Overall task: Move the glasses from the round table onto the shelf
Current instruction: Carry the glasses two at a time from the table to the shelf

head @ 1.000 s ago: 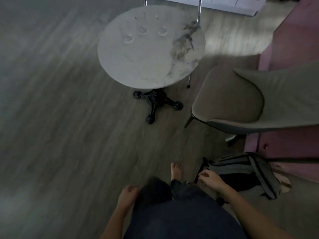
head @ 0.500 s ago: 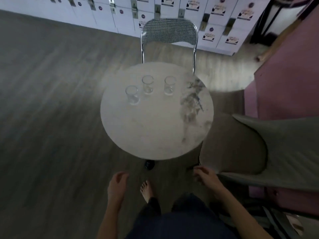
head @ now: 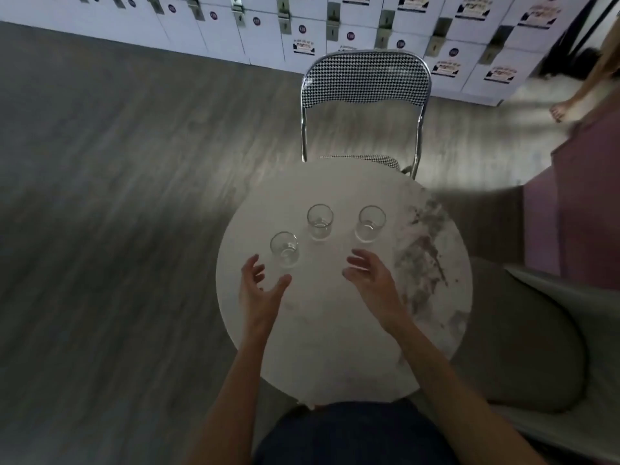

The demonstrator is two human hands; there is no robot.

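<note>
Three clear glasses stand upright on the round marble table [head: 335, 347]: a left glass [head: 285, 250], a middle glass [head: 320, 223] and a right glass [head: 370, 223]. My left hand [head: 260, 290] hovers over the table just below the left glass, fingers spread, holding nothing and not touching it. My right hand [head: 370, 280] is open too, a little below the right glass, apart from it. No shelf is in view.
A houndstooth folding chair [head: 365, 82] stands behind the table. A grey padded chair [head: 523, 340] is close on the right, beside a pink unit [head: 583, 209]. White lockers [head: 335, 25] line the far wall. Another person's bare foot [head: 560, 112] shows at the upper right.
I have walked up to the table. Both hands rose from my sides and now reach over the tabletop toward the glasses.
</note>
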